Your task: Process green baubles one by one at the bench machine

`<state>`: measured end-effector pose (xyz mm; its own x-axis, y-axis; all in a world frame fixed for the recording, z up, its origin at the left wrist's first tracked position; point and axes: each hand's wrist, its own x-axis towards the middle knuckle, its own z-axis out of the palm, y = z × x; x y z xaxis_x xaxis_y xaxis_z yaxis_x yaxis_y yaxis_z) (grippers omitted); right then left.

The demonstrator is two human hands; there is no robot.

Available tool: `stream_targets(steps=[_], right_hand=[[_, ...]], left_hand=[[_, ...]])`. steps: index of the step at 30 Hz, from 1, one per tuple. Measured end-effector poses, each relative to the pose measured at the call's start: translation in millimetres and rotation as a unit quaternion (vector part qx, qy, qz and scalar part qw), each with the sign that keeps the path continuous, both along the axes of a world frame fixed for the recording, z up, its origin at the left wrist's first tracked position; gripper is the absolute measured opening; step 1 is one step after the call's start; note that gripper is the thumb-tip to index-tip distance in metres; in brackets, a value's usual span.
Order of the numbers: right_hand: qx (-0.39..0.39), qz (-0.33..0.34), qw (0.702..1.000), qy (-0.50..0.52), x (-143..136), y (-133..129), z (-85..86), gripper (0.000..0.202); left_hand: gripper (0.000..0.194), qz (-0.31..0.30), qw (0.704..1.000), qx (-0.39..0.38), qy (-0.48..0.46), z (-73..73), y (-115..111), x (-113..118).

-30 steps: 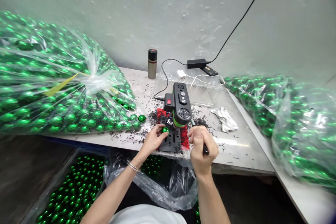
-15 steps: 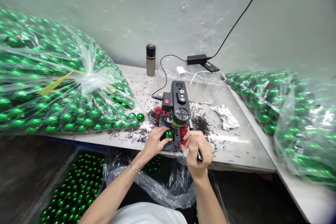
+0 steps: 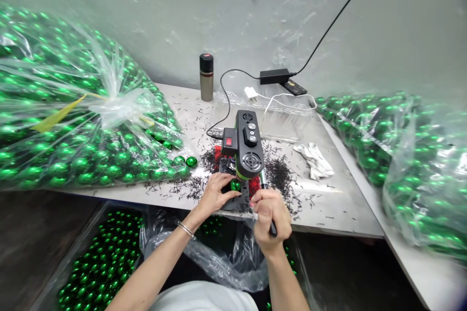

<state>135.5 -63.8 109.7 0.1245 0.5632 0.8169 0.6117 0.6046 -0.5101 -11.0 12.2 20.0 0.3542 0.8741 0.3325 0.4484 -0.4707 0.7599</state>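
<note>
A shiny green ball sits on the dark base plate of a black machine, under its head. My left hand has thumb and fingers curved round the ball from the left. The black handle of a lever on the machine's right side is gripped in my right hand, fingers wrapped round it. Small black bits lie scattered about the machine, with red material beside the base. A single green ball rests on the table to the left.
Large clear bags of green balls stand left and right. Behind the machine are a bottle, a power adapter and a phone. White gloves lie at right; a bin of green balls is below.
My right hand and the lever handle have moved slightly down and left in view. My left hand stays round the ball. The whole view has shifted a little.
</note>
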Motion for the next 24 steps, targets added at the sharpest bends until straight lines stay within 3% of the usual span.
stream_targets(steps=[12, 16, 24], right_hand=[[0.063, -0.026, 0.998, 0.006, -1.9, 9.6, -65.4, 0.028], [0.047, -0.017, 0.999, 0.013, -1.3, 9.4, -71.7, 0.028], [0.065, -0.009, 0.997, -0.039, 0.4, 12.0, -65.7, 0.026]], left_hand=[[0.032, -0.006, 1.0, -0.002, -0.003, -3.0, 0.2, 1.0], [0.032, -0.005, 1.0, 0.001, -0.008, -2.8, 0.1, 1.7], [0.032, 0.009, 1.0, 0.009, -0.016, -4.2, 0.0, 4.4]])
